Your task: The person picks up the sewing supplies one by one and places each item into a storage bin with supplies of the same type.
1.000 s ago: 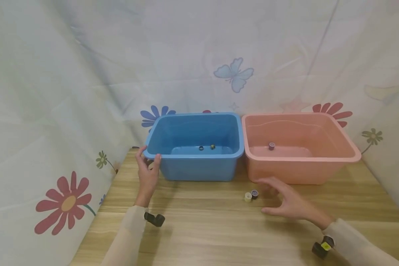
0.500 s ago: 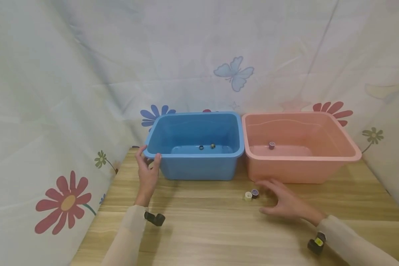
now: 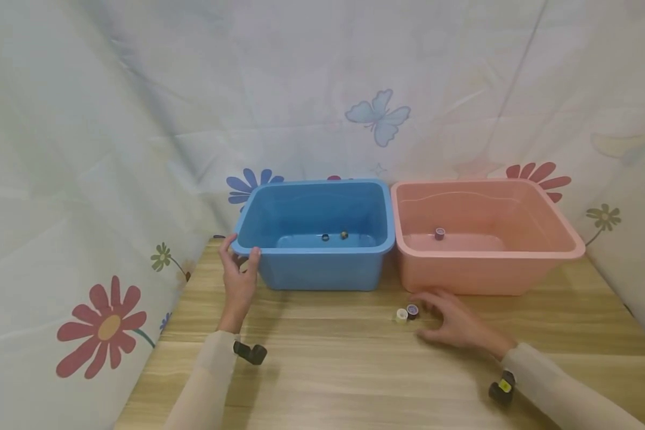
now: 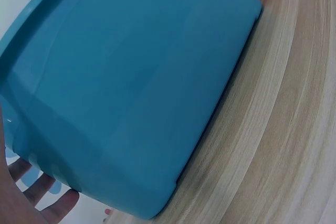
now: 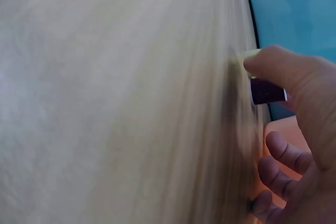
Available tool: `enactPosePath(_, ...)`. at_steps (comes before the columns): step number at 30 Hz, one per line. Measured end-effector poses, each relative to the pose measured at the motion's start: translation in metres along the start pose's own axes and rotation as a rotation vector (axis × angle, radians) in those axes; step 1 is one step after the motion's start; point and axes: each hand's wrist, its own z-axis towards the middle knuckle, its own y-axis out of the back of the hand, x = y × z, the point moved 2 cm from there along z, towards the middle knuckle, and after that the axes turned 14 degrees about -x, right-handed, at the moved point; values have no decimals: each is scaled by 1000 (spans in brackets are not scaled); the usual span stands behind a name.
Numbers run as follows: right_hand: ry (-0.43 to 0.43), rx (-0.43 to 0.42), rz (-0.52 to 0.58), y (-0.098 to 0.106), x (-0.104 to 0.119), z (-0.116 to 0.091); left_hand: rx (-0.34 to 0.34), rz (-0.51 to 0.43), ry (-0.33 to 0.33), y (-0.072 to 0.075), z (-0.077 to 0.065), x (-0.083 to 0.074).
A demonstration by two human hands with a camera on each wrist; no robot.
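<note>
The blue plastic tub (image 3: 322, 272) has my left hand (image 3: 240, 289) at its near left corner, thumb at the front rim and fingers round the side. In the left wrist view, fingertips (image 4: 65, 203) lie against the tub's wall. On the table, a small cream cylinder (image 3: 401, 315) and a small dark cylinder (image 3: 412, 311) with a lilac top stand side by side. My right hand (image 3: 457, 319) hovers just right of them, thumb and fingers spread apart. From the right wrist, the dark cylinder (image 5: 266, 92) shows beyond the thumb, which partly covers the cream one (image 5: 253, 53).
A pink plastic tub (image 3: 489, 275) stands right beside the blue one, with a small purple cylinder (image 3: 439, 234) inside. Two small round things (image 3: 344, 235) lie in the blue tub. A patterned curtain (image 3: 312, 89) hangs behind the wooden table (image 3: 322, 370).
My right hand has moved left, closer to the two small cylinders, and its thumb and fingers have drawn in a little. The left hand stays at the blue tub's corner.
</note>
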Motion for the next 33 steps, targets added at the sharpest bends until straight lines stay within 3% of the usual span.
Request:
enactPosePath(5, 1, -3, -26, -2, 1, 0, 4, -2, -9, 0, -3, -8)
enactPosePath(14, 46, -50, 9, -4, 3, 1, 4, -10, -19, 0, -2, -8)
enactPosePath(19, 31, -61, 30, -6, 2, 1, 10, -14, -49, 1, -2, -7)
enactPosePath(33, 28, -77, 23, -9, -1, 0, 13, -15, -39, 1, -2, -7)
